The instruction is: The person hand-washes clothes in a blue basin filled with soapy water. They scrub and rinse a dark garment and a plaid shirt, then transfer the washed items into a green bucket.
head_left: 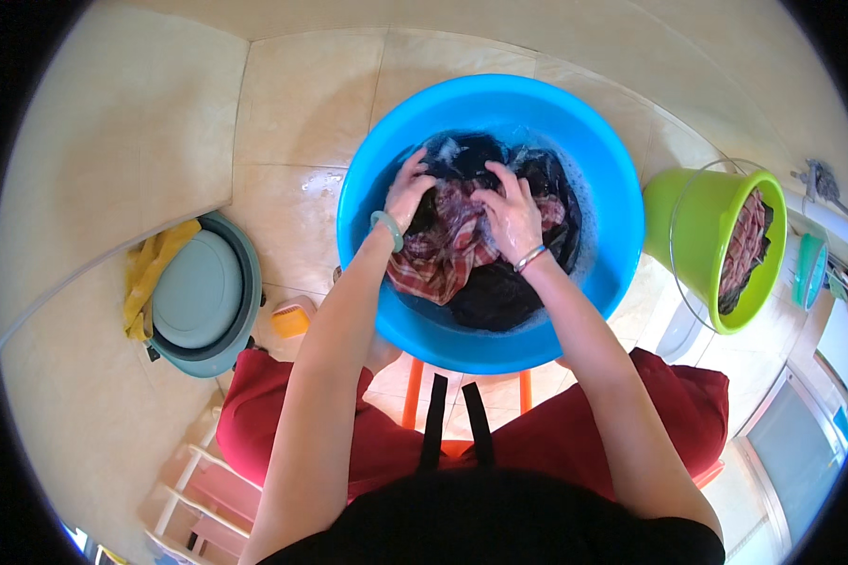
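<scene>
A big blue basin point(612, 221) in front of me holds soapy water and wet clothes. Among them, a red-and-white plaid cloth point(433, 273) lies bunched between my hands, and dark garments point(495, 297) surround it. My left hand point(408, 195), with a pale green bangle at its wrist, rests at the left of the pile, its fingers apart over the dark cloth. Spread fingers of my right hand point(513, 217) touch the plaid cloth from the right; a silvery bracelet circles that wrist. Some fingertips are partly lost among the folds.
To the right, a tilted lime-green bucket point(674, 221) with a wire handle holds plaid and dark clothes point(744, 245). On the left stand a grey-green tub point(198, 287), a yellow cloth point(146, 292) and a small yellow-orange object point(290, 322). Orange stool legs point(413, 395) show below the basin.
</scene>
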Available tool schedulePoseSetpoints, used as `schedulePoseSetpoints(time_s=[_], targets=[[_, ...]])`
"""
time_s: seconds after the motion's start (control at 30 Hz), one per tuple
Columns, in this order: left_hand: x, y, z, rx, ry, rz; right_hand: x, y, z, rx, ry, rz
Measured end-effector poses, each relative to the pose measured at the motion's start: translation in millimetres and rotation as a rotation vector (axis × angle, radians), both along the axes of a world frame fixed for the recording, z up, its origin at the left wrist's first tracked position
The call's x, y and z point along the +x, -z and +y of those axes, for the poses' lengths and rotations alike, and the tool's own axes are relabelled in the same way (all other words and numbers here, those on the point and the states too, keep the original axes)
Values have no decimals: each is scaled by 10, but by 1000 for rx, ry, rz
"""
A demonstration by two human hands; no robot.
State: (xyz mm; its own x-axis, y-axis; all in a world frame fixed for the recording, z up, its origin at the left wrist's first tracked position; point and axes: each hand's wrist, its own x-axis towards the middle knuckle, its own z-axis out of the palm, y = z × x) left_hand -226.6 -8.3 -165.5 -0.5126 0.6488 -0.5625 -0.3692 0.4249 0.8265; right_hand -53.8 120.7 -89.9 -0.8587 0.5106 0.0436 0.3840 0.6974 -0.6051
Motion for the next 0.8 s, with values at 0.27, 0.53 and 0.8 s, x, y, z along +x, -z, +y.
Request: schedulePoseSetpoints(time_s=[0.27, 0.53, 0.8], targets=[[418, -580, -111, -433, 485, 396, 600, -368, -574, -52, -40, 10], [921, -935, -316, -649, 685, 146, 1220, -422, -1019, -151, -206, -166], [1573, -520, -587, -763, 1082, 525, 1438, -186, -1374, -334, -251, -338]])
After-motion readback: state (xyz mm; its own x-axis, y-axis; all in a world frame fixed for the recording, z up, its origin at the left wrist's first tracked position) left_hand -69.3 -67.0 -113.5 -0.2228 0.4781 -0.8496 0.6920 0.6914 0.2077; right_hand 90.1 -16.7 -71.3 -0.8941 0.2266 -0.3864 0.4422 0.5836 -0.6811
